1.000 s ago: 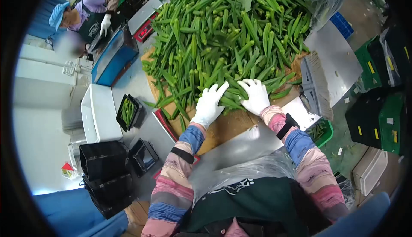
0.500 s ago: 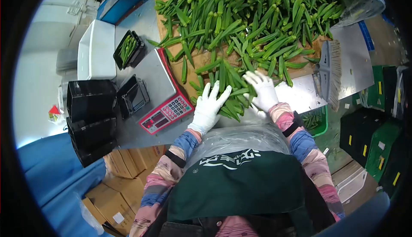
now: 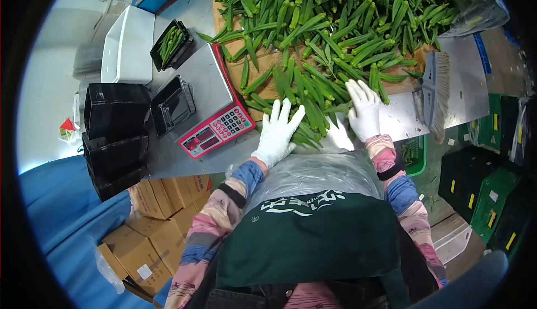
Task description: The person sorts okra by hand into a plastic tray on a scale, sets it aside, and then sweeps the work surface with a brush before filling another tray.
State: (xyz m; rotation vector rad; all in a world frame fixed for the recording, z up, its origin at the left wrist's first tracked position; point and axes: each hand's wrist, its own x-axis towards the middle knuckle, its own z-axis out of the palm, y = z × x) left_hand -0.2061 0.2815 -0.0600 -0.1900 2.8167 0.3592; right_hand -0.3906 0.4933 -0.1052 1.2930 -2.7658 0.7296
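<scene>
A large heap of green okra pods (image 3: pixel 335 23) covers the back of the metal table, spread over brown cardboard (image 3: pixel 267 73). My left hand (image 3: pixel 278 131), in a white glove, rests with fingers spread against the left side of a small okra cluster (image 3: pixel 310 102) at the table's near edge. On the other side of that cluster is my right hand (image 3: pixel 364 110), also white-gloved, its fingers stretched forward beside the pods. A leaf-like green piece lies near its fingertips. Neither hand is closed around a pod.
To the left stands a red-framed digital scale (image 3: pixel 218 129) with an empty black tray (image 3: pixel 172 106) on its plate. Behind it are a tray of okra (image 3: pixel 170 45) and a white bin (image 3: pixel 127 46). Stacked black trays (image 3: pixel 116 113) stand far left; a brush (image 3: pixel 435 96) lies right.
My right hand has moved right, away from the cluster, and its fingers have straightened. My left hand stays beside the pods. The whole view has shifted slightly.
</scene>
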